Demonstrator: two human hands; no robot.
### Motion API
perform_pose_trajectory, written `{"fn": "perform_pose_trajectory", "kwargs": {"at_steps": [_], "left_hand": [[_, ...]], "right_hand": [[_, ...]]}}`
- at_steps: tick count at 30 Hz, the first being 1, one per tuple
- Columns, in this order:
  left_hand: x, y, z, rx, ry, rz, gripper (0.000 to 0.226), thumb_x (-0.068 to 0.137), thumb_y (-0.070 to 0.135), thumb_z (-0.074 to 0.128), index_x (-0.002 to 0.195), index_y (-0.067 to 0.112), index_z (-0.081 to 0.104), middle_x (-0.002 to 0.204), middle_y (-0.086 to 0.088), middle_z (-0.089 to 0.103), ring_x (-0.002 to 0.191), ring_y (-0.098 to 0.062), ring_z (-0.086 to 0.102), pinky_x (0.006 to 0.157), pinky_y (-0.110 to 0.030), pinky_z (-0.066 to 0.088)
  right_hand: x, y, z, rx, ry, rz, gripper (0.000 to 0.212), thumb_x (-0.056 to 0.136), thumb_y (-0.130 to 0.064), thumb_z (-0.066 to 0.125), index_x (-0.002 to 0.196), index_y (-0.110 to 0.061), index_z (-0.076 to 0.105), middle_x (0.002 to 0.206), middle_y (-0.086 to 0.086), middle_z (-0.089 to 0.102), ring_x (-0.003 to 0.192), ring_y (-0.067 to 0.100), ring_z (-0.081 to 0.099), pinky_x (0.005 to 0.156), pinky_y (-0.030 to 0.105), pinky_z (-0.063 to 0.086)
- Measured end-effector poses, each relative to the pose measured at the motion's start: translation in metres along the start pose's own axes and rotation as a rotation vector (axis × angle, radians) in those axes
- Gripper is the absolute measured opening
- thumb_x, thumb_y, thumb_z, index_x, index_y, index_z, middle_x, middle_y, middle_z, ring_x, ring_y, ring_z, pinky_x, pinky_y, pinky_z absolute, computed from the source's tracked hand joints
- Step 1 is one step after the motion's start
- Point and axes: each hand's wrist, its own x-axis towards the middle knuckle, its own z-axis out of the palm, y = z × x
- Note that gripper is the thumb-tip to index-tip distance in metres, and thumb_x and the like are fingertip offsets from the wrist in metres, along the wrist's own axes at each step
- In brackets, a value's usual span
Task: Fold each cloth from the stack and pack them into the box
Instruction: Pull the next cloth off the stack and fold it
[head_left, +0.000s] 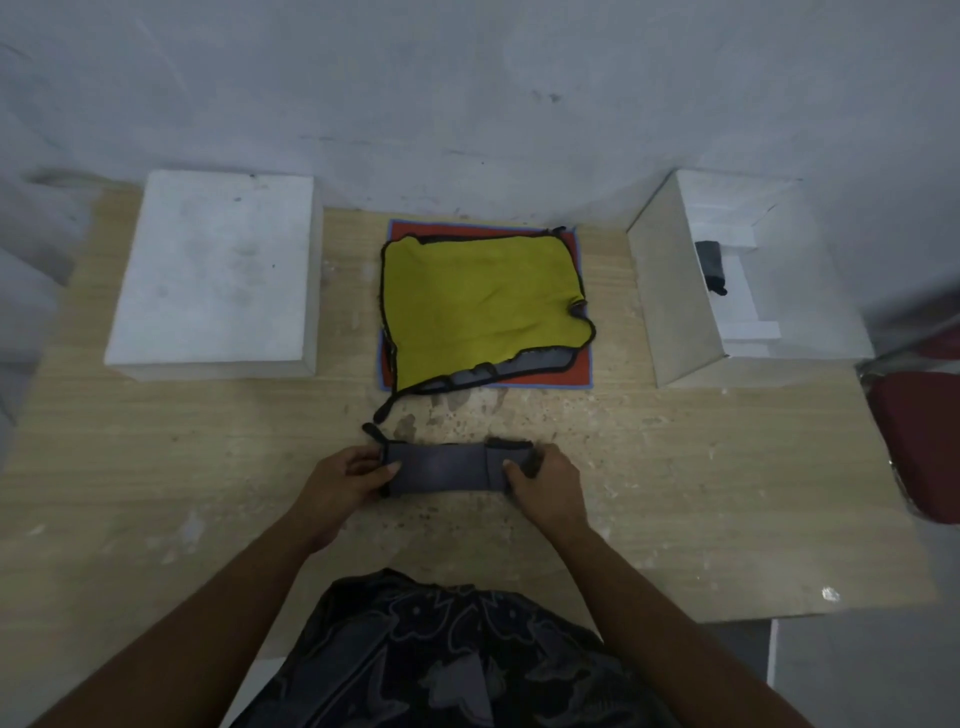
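Note:
A grey cloth (444, 469), folded into a narrow strip, lies on the wooden table (675, 493) in front of me. My left hand (340, 480) pinches its left end and my right hand (545, 480) grips its right end. Behind it sits the stack of cloths, with a yellow cloth (478, 301) with dark edging on top of an orange one (579, 371). The open white box (675, 291) stands at the right, with one folded dark cloth (710, 265) inside.
A closed white box lid (218, 270) lies at the left of the table. A red chair seat (919, 441) is beyond the table's right edge. A pale wall runs behind the table.

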Motion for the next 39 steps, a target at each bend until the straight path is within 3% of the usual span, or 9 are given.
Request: {"fn": "perform_pose_trajectory", "kwargs": {"at_steps": [4,9,14,18,22,27,30,34,39], "left_hand": [[0.004,0.000,-0.002,-0.010,0.001,-0.007,0.047,0.081,0.017,0.073,0.124,0.007,0.056,0.118,-0.010,0.061,0.105,-0.026,0.062,0.089,-0.038,0.053],[0.004,-0.002,-0.006,-0.025,-0.017,-0.023,0.052,0.078,0.019,0.076,0.124,0.006,0.057,0.119,-0.012,0.064,0.107,-0.028,0.063,0.094,-0.043,0.053],[0.006,-0.005,-0.007,-0.011,-0.041,-0.036,0.047,0.077,0.020,0.077,0.119,0.011,0.060,0.118,-0.010,0.066,0.107,-0.026,0.064,0.098,-0.046,0.051],[0.006,-0.004,-0.005,-0.013,-0.018,-0.040,0.049,0.079,0.017,0.076,0.123,0.007,0.058,0.118,-0.011,0.065,0.108,-0.026,0.063,0.097,-0.044,0.052],[0.006,-0.002,-0.003,-0.047,-0.029,-0.023,0.041,0.082,0.012,0.071,0.121,0.006,0.059,0.115,-0.010,0.065,0.107,-0.025,0.063,0.094,-0.039,0.052],[0.005,-0.002,0.001,-0.057,-0.060,-0.013,0.037,0.081,0.009,0.071,0.117,0.004,0.063,0.114,-0.014,0.068,0.104,-0.028,0.066,0.096,-0.046,0.052],[0.001,0.000,0.010,-0.047,-0.076,0.001,0.032,0.083,0.008,0.070,0.113,0.002,0.063,0.111,-0.016,0.068,0.102,-0.029,0.067,0.093,-0.043,0.054],[-0.006,0.007,0.022,-0.012,-0.044,0.033,0.029,0.084,0.008,0.069,0.111,0.001,0.062,0.104,-0.015,0.069,0.096,-0.027,0.067,0.085,-0.038,0.057],[-0.021,0.021,0.041,-0.106,-0.061,0.073,0.010,0.085,0.011,0.069,0.094,0.007,0.067,0.097,-0.012,0.071,0.091,-0.025,0.070,0.078,-0.031,0.059]], "right_hand": [[0.004,-0.012,0.002,0.014,0.003,-0.021,0.031,0.081,-0.025,0.067,0.102,-0.004,0.058,0.099,0.014,0.062,0.089,0.028,0.060,0.066,0.027,0.043],[-0.004,-0.032,0.016,0.049,-0.008,-0.066,0.027,0.080,-0.021,0.067,0.087,-0.011,0.043,0.090,0.013,0.057,0.081,0.026,0.056,0.060,0.028,0.038],[-0.016,-0.047,0.034,0.081,-0.033,-0.135,0.040,0.079,-0.040,0.070,0.086,-0.013,0.042,0.079,0.002,0.047,0.070,0.017,0.046,0.051,0.020,0.030],[-0.017,-0.051,0.038,0.101,-0.074,-0.194,0.019,0.088,-0.029,0.062,0.086,-0.017,0.047,0.080,0.002,0.054,0.070,0.014,0.050,0.051,0.009,0.034],[-0.014,-0.047,0.036,0.121,-0.038,-0.149,0.023,0.086,-0.026,0.066,0.091,-0.016,0.045,0.088,0.003,0.049,0.080,0.020,0.051,0.056,0.013,0.035],[-0.009,-0.044,0.041,-0.029,-0.104,-0.023,0.068,0.085,-0.048,0.059,0.133,-0.004,0.040,0.130,0.012,0.048,0.116,0.029,0.050,0.088,0.036,0.050],[-0.009,-0.050,0.044,-0.070,-0.127,0.003,0.070,0.087,-0.047,0.056,0.137,-0.002,0.038,0.134,0.015,0.050,0.121,0.031,0.051,0.094,0.038,0.049],[-0.012,-0.060,0.044,-0.015,-0.065,-0.051,0.042,0.085,-0.037,0.063,0.110,-0.007,0.048,0.109,0.012,0.057,0.096,0.027,0.058,0.070,0.032,0.048],[-0.021,-0.061,0.035,0.141,-0.041,-0.190,0.026,0.087,-0.033,0.063,0.084,-0.018,0.043,0.081,0.001,0.049,0.070,0.015,0.047,0.051,0.019,0.031]]}}
